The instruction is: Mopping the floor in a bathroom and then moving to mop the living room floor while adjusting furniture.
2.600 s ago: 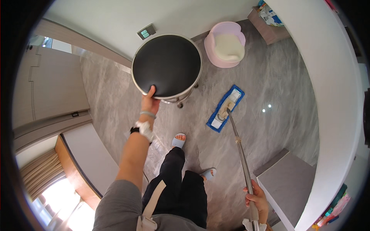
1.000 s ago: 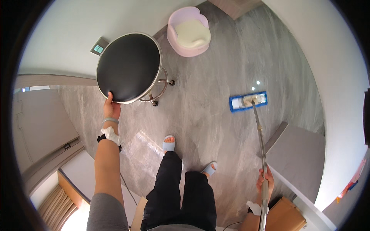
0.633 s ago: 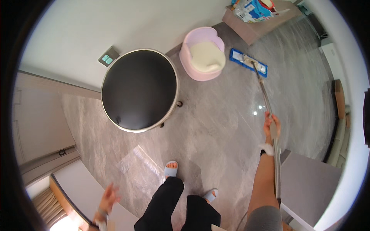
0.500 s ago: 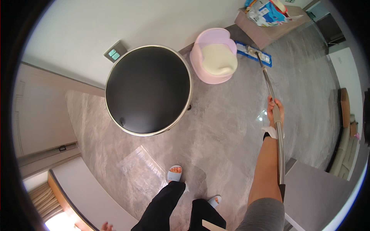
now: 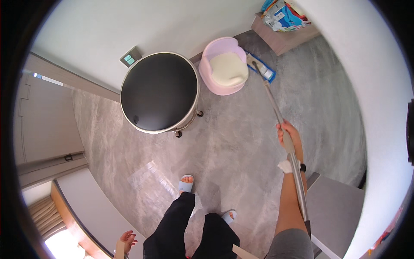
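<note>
My right hand [image 5: 290, 134] is closed round the pole of a flat mop [image 5: 271, 98], stretched out ahead of me on the right. The mop's blue-edged head [image 5: 264, 71] lies on the floor, close beside a pink and cream child's seat [image 5: 226, 69]. From the hand the pole runs back along my right forearm. At the lower left, my left hand [image 5: 127, 240] hangs with its fingers loosely apart and nothing in it.
A round black-topped cart on casters [image 5: 159, 93] stands by the wall. At the far right, a wooden low cabinet [image 5: 282, 38] bears a plastic package [image 5: 284, 18]. A grey tabletop [image 5: 338, 211] is near on the right, and a white counter [image 5: 92, 213] on the left.
The mop head has turned and moved left, nearer the child's seat; my right hand has moved left and slightly down with the pole. My left hand has come further into view.
</note>
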`<state>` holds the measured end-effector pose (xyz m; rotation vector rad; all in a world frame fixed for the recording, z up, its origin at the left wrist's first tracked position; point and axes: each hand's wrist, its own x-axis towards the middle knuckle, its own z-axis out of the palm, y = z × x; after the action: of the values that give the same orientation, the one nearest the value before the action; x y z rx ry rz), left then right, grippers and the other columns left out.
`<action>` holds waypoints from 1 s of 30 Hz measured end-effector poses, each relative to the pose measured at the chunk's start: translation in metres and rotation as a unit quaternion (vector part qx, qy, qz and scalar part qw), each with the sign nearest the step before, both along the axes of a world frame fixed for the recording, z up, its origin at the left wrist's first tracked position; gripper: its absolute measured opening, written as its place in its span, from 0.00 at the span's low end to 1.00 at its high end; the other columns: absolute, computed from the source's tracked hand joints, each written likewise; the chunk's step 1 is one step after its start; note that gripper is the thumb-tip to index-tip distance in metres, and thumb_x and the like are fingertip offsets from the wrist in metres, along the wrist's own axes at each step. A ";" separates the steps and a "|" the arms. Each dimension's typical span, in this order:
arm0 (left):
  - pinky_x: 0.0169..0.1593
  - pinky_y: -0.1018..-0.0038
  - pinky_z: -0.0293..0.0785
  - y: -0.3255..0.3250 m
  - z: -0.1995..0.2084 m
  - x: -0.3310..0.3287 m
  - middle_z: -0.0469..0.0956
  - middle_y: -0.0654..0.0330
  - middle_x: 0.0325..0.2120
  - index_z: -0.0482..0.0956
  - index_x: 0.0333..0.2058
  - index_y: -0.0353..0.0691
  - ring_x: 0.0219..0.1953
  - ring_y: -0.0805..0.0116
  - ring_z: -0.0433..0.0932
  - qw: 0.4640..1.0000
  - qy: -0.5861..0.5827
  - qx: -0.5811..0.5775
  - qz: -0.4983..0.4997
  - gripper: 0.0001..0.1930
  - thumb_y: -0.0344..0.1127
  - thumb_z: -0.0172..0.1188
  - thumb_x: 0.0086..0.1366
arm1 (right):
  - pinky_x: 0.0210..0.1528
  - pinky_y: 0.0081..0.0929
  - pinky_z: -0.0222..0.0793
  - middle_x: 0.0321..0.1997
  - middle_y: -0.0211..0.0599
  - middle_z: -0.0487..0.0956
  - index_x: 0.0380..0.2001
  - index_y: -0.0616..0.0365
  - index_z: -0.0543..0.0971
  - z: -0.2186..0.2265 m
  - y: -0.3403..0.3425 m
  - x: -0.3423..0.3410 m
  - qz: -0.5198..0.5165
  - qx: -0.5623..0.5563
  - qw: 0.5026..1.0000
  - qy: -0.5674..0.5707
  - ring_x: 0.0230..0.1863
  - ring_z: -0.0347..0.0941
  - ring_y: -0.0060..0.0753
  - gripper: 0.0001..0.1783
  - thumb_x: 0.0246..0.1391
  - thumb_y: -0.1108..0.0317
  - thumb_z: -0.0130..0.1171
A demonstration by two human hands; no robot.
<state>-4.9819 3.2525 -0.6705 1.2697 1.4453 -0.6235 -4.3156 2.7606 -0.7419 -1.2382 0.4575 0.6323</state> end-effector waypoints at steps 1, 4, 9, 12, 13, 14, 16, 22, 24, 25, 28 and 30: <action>0.36 0.72 0.74 -0.005 0.001 -0.001 0.77 0.58 0.42 0.69 0.54 0.40 0.32 0.67 0.79 1.000 -0.006 -0.013 -0.023 0.21 0.41 0.58 0.64 | 0.17 0.11 0.67 0.32 0.31 0.77 0.56 0.60 0.65 0.012 -0.005 -0.016 0.018 -0.027 0.999 0.006 0.21 0.70 0.15 0.23 0.57 0.67 0.53; 0.36 0.72 0.74 -0.022 -0.002 0.001 0.78 0.58 0.41 0.70 0.53 0.40 0.33 0.68 0.79 0.996 -0.012 -0.043 -0.075 0.21 0.40 0.59 0.63 | 0.16 0.12 0.65 0.32 0.30 0.77 0.61 0.60 0.61 0.053 -0.027 -0.061 0.058 -0.075 0.995 0.029 0.20 0.70 0.14 0.29 0.57 0.67 0.53; 0.37 0.73 0.73 -0.036 -0.007 0.023 0.78 0.59 0.40 0.71 0.53 0.40 0.33 0.69 0.79 0.994 -0.036 -0.047 -0.097 0.21 0.39 0.60 0.63 | 0.15 0.13 0.64 0.32 0.31 0.77 0.63 0.60 0.59 0.071 -0.046 -0.131 0.019 -0.059 0.996 0.067 0.19 0.70 0.14 0.31 0.57 0.67 0.53; 0.37 0.73 0.73 -0.039 -0.009 0.026 0.79 0.59 0.40 0.71 0.53 0.40 0.34 0.69 0.79 0.994 -0.034 -0.054 -0.093 0.21 0.39 0.60 0.63 | 0.14 0.14 0.65 0.32 0.32 0.77 0.62 0.59 0.61 0.058 -0.045 -0.120 0.000 -0.046 0.997 0.067 0.18 0.70 0.15 0.30 0.56 0.68 0.54; 0.37 0.73 0.73 -0.037 -0.007 0.023 0.79 0.59 0.40 0.71 0.53 0.39 0.34 0.69 0.79 0.994 -0.024 -0.053 -0.095 0.21 0.39 0.60 0.63 | 0.15 0.14 0.65 0.33 0.32 0.78 0.61 0.59 0.63 0.049 -0.040 -0.110 0.011 -0.026 0.998 0.058 0.18 0.70 0.15 0.29 0.55 0.68 0.55; 0.37 0.73 0.73 -0.033 -0.004 0.018 0.79 0.59 0.40 0.71 0.53 0.39 0.34 0.69 0.79 0.994 -0.018 -0.047 -0.093 0.21 0.39 0.60 0.63 | 0.15 0.14 0.65 0.33 0.32 0.78 0.61 0.59 0.63 0.036 -0.030 -0.096 0.014 -0.020 0.998 0.063 0.18 0.70 0.15 0.29 0.55 0.68 0.55; 0.37 0.73 0.74 -0.026 0.006 0.002 0.79 0.58 0.40 0.70 0.53 0.39 0.34 0.68 0.80 0.997 0.000 -0.027 -0.074 0.21 0.39 0.60 0.63 | 0.18 0.14 0.68 0.34 0.35 0.78 0.57 0.57 0.65 0.009 -0.003 -0.057 -0.057 -0.007 0.998 0.024 0.20 0.71 0.16 0.27 0.54 0.69 0.57; 0.44 0.68 0.74 0.013 0.013 -0.053 0.75 0.55 0.47 0.67 0.57 0.41 0.42 0.65 0.77 0.987 0.093 -0.019 -0.132 0.27 0.49 0.56 0.65 | 0.29 0.15 0.75 0.43 0.50 0.75 0.58 0.60 0.62 -0.045 0.001 0.111 -0.162 0.050 0.980 -0.102 0.27 0.73 0.23 0.29 0.54 0.70 0.57; 0.42 0.68 0.74 0.016 0.051 -0.071 0.76 0.55 0.46 0.67 0.57 0.41 0.41 0.65 0.77 0.983 0.149 0.034 -0.097 0.27 0.50 0.57 0.65 | 0.31 0.16 0.76 0.43 0.50 0.75 0.56 0.63 0.63 -0.038 0.045 0.112 -0.217 0.068 0.972 -0.061 0.29 0.75 0.26 0.27 0.54 0.70 0.57; 0.41 0.69 0.75 0.017 0.065 -0.079 0.76 0.55 0.45 0.67 0.57 0.41 0.40 0.66 0.77 0.978 0.185 0.071 -0.072 0.27 0.50 0.57 0.64 | 0.33 0.18 0.78 0.43 0.51 0.75 0.55 0.67 0.64 -0.023 0.057 0.106 -0.275 0.067 0.958 -0.040 0.32 0.76 0.29 0.26 0.55 0.71 0.57; 0.39 0.69 0.76 0.026 0.059 -0.101 0.75 0.54 0.45 0.67 0.57 0.40 0.38 0.66 0.77 0.965 0.204 -0.031 -0.162 0.29 0.51 0.59 0.63 | 0.32 0.18 0.79 0.49 0.56 0.74 0.52 0.72 0.67 -0.004 0.035 0.029 -0.214 0.088 0.968 -0.101 0.38 0.78 0.33 0.21 0.58 0.70 0.52; 0.38 0.70 0.75 0.024 0.039 -0.100 0.78 0.55 0.39 0.71 0.53 0.40 0.36 0.64 0.78 0.979 0.147 -0.034 -0.138 0.25 0.47 0.61 0.61 | 0.25 0.15 0.76 0.56 0.62 0.70 0.57 0.73 0.65 0.039 0.021 -0.041 -0.154 0.232 0.958 -0.065 0.29 0.77 0.28 0.25 0.59 0.68 0.48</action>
<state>-5.0814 3.2769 -0.6318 1.3778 1.4800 -1.0771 -4.3565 2.7819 -0.7033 -0.7352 0.3564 0.3595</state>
